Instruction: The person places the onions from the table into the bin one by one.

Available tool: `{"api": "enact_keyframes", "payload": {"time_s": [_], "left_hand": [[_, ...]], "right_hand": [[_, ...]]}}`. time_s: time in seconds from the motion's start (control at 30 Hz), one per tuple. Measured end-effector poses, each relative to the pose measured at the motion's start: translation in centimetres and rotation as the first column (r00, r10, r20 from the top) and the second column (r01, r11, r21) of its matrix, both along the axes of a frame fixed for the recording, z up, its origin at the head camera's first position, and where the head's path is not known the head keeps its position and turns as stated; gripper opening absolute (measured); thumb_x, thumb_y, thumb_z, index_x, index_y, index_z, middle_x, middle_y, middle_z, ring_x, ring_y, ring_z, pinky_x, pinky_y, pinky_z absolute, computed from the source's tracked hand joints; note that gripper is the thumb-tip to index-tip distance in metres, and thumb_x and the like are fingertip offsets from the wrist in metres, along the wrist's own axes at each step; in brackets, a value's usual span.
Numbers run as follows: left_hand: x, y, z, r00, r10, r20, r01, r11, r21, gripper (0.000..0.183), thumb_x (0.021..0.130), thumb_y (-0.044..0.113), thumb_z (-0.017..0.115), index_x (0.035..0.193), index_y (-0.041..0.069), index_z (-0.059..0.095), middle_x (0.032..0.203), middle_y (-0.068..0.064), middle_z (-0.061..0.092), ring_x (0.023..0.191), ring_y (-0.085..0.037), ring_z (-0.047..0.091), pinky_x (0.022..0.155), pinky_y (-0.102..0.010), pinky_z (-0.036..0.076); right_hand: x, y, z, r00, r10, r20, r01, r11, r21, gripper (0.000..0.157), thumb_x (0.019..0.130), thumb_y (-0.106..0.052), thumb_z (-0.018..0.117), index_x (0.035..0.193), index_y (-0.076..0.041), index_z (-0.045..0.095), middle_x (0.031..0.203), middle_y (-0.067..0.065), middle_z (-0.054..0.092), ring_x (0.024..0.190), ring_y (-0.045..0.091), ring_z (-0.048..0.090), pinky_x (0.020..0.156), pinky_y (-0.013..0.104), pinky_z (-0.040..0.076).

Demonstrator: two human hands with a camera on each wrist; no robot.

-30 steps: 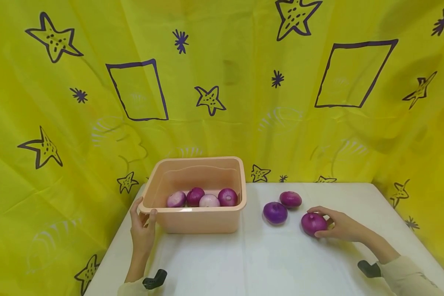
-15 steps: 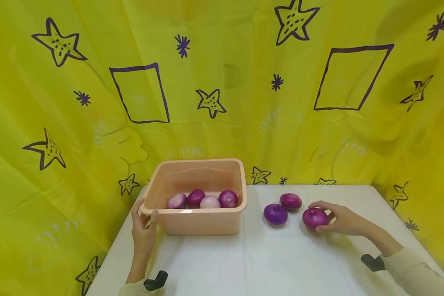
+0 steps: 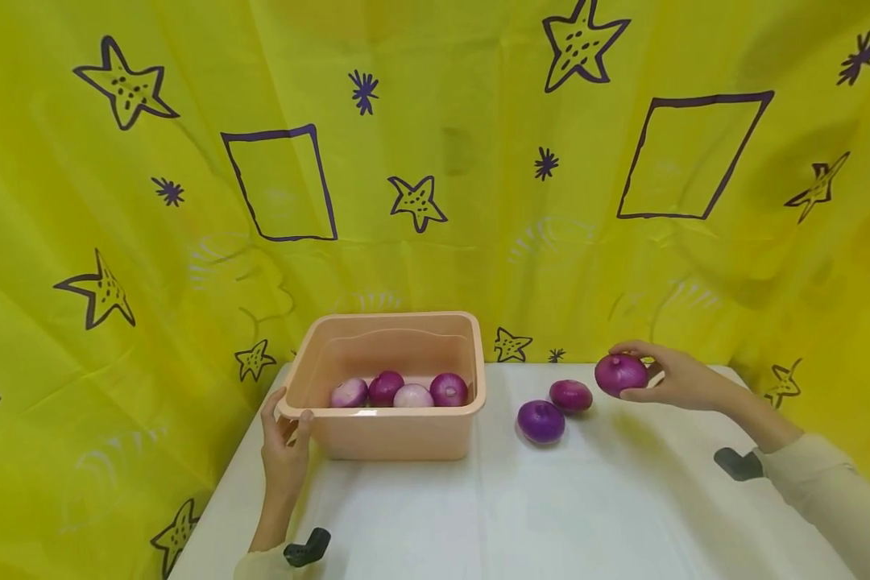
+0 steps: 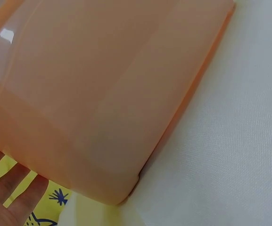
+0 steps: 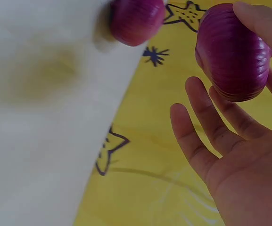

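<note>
My right hand point(image 3: 685, 380) holds a red onion point(image 3: 621, 375) between thumb and fingers, up off the table, with its shadow falling on the cloth below. In the right wrist view the onion point(image 5: 234, 54) sits between the thumb and fingertips, while the lower fingers spread apart. My left hand point(image 3: 286, 455) grips the front left corner of a peach plastic bin point(image 3: 391, 435), thumb at the front and fingers along the left side. Inside the bin lie several onions, among them a pale one point(image 3: 412, 395) and a dark red one point(image 3: 449, 390).
Two more onions, a purple one point(image 3: 540, 422) and a redder one point(image 3: 570, 395), rest close together on the white tablecloth point(image 3: 536, 515), right of the bin. A yellow curtain point(image 3: 471, 266) with drawn stars hangs behind the table's back edge and along the sides.
My right hand has lifted the red onion from the table, upward and slightly toward the back. The left hand keeps its place at the bin's corner.
</note>
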State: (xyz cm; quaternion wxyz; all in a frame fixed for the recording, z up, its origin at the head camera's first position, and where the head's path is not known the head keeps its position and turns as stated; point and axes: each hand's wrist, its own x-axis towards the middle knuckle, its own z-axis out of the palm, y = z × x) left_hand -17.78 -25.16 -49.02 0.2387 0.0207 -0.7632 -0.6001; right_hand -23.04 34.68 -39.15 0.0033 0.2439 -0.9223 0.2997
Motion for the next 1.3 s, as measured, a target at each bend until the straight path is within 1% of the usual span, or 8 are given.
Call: {"api": "enact_keyframes", "payload": {"time_s": [0.13,0.37,0.53,0.63,0.8,1.07,1.13,1.3], "left_hand": [[-0.1,0.0,0.0,1.0,-0.001,0.004,0.001,1.0,0.0,0.065,0.105,0.021,0.058,0.16,0.021,0.025,0.163,-0.018,0.035,0.131,-0.044,0.053,0.084,-0.005,0.045],[0.1,0.0,0.1,1.0,0.013,0.02,-0.012,1.0,-0.021,0.065,0.105,0.024,0.058,0.16,0.022,0.024,0.164,-0.017,0.034,0.133,-0.042,0.052,0.086,-0.004,0.043],[0.0,0.0,0.0,0.999,0.024,0.038,-0.023,0.999,-0.031,0.065,0.105,0.025,0.058,0.16,0.022,0.024,0.165,-0.016,0.032,0.136,-0.044,0.049,0.086,-0.003,0.042],[0.0,-0.1,-0.1,0.999,0.025,0.038,-0.024,0.999,-0.024,0.065,0.105,0.024,0.058,0.16,0.022,0.025,0.165,-0.015,0.031,0.136,-0.044,0.049,0.085,-0.003,0.042],[0.0,0.0,0.0,0.999,0.024,0.036,-0.022,0.999,-0.035,0.065,0.105,0.025,0.058,0.16,0.021,0.024,0.165,-0.016,0.031,0.136,-0.044,0.049,0.086,-0.004,0.042],[0.2,0.2,0.2,0.998,0.047,0.033,-0.045,0.997,-0.059,0.063,0.105,0.028,0.058,0.159,0.024,0.026,0.164,-0.012,0.034,0.134,-0.041,0.051,0.09,-0.008,0.043],[0.2,0.2,0.2,0.998,0.044,0.034,-0.043,0.998,-0.049,0.063,0.105,0.028,0.058,0.159,0.024,0.027,0.164,-0.013,0.035,0.134,-0.042,0.052,0.089,-0.009,0.044],[0.4,0.4,0.6,0.999,0.023,0.03,-0.022,1.0,-0.007,0.063,0.105,0.024,0.057,0.16,0.021,0.026,0.162,-0.02,0.036,0.132,-0.046,0.051,0.084,-0.005,0.045]], "right_hand": [[-0.9,-0.4,1.9,0.999,-0.011,-0.05,0.011,1.0,-0.004,0.062,0.083,-0.026,0.088,0.136,-0.012,0.059,0.12,0.011,0.067,0.09,0.023,0.066,0.07,0.027,0.058],[-2.6,-1.2,4.3,0.994,-0.03,-0.106,0.026,0.999,-0.04,0.062,0.083,-0.02,0.087,0.137,-0.009,0.058,0.123,0.016,0.064,0.093,0.029,0.067,0.071,0.024,0.059],[-3.5,-1.9,5.8,0.989,-0.061,-0.132,0.051,0.996,-0.073,0.063,0.085,-0.021,0.086,0.139,-0.008,0.056,0.127,0.018,0.063,0.097,0.035,0.066,0.072,0.021,0.058],[-4.0,-2.3,6.5,0.989,-0.069,-0.128,0.058,0.994,-0.088,0.063,0.087,-0.022,0.084,0.141,-0.009,0.054,0.129,0.018,0.061,0.101,0.038,0.065,0.073,0.02,0.057],[-4.4,-2.9,7.1,0.99,-0.08,-0.112,0.071,0.994,-0.087,0.065,0.088,-0.024,0.083,0.143,-0.011,0.052,0.132,0.017,0.059,0.105,0.038,0.063,0.074,0.02,0.056],[-5.5,-4.6,7.1,0.99,-0.077,-0.122,0.066,0.994,-0.089,0.063,0.086,-0.025,0.085,0.14,-0.01,0.055,0.128,0.016,0.062,0.102,0.036,0.065,0.075,0.022,0.057],[-5.9,-5.5,7.2,0.99,-0.08,-0.112,0.07,0.993,-0.09,0.064,0.086,-0.026,0.085,0.14,-0.012,0.056,0.129,0.014,0.062,0.102,0.034,0.065,0.077,0.026,0.057],[-7.1,-8.4,7.5,0.995,-0.025,-0.095,0.016,0.996,-0.091,0.063,0.086,-0.028,0.085,0.14,-0.016,0.056,0.132,0.014,0.061,0.102,0.033,0.065,0.079,0.036,0.057]]}}
